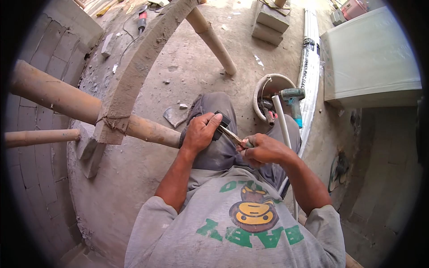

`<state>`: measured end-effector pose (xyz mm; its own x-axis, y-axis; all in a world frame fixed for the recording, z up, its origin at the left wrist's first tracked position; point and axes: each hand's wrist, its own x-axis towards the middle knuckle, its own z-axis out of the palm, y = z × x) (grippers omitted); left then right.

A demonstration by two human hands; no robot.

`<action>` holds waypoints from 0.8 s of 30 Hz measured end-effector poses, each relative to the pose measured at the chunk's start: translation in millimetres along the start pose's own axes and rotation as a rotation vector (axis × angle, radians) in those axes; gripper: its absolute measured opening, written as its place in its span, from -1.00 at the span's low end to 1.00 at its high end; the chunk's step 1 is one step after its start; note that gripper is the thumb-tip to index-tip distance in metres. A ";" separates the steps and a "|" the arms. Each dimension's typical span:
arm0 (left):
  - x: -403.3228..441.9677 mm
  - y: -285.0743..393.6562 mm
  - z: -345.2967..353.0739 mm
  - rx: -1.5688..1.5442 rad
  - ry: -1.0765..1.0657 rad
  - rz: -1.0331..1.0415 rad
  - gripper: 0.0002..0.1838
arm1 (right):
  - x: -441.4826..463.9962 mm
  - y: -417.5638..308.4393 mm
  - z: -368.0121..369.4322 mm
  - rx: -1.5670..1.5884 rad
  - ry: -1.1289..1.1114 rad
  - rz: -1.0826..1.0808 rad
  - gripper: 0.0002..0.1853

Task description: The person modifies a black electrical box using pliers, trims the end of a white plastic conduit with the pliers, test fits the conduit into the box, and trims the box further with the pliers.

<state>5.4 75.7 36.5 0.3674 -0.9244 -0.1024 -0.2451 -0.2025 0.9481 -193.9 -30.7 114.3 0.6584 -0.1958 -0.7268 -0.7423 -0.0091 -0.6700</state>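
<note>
My left hand grips a small black box over my thigh, with the thumb on top of it. It looks like an electrical box, though fingers cover part of it. My right hand is closed round the handles of long-nose pliers, whose metal jaws reach to the near side of the black box. Whether the jaws pinch anything there is too small to tell. A thin white pipe runs past my right forearm and leans across my right leg.
A bucket of tools stands ahead right, with a teal cordless drill at its rim. Bamboo poles and a rough plank cross the left side. White pipes and a pale wrapped box lie right; concrete blocks sit ahead.
</note>
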 end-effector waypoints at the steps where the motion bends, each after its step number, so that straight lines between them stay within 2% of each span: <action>1: -0.7 0.1 -0.8 0.009 -0.005 -0.004 -0.51 | -0.7 -1.7 -0.2 0.039 -0.040 0.027 -0.80; 5: -0.8 1.8 -3.7 0.012 -0.026 0.007 -0.53 | 0.9 0.3 -1.5 0.132 -0.110 -0.005 -0.82; 8: -3.3 8.9 -8.5 -0.047 -0.023 0.051 -0.54 | 15.1 31.0 8.6 0.429 -0.276 -0.043 -0.80; 11: -6.5 2.5 -9.8 -0.108 -0.021 0.123 -0.58 | 9.4 37.6 34.3 0.792 -0.310 0.051 -0.78; 18: -5.0 9.0 -8.8 -0.310 -0.063 0.187 -0.67 | 17.6 50.9 44.8 0.924 -0.425 -0.076 -0.83; 21: 0.5 8.5 -7.6 -0.225 -0.024 0.201 -0.66 | 19.7 46.4 41.6 0.687 -0.302 -0.087 -0.77; 24: 5.0 17.1 -1.4 0.055 0.143 0.089 -0.60 | 15.6 21.0 32.0 -0.131 0.114 -0.185 -0.80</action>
<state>4.3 68.0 52.6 0.4648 -0.8850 0.0284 -0.3295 -0.1431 0.9332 -195.2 -2.5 84.1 0.7717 -0.2882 -0.5670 -0.6253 -0.1810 -0.7591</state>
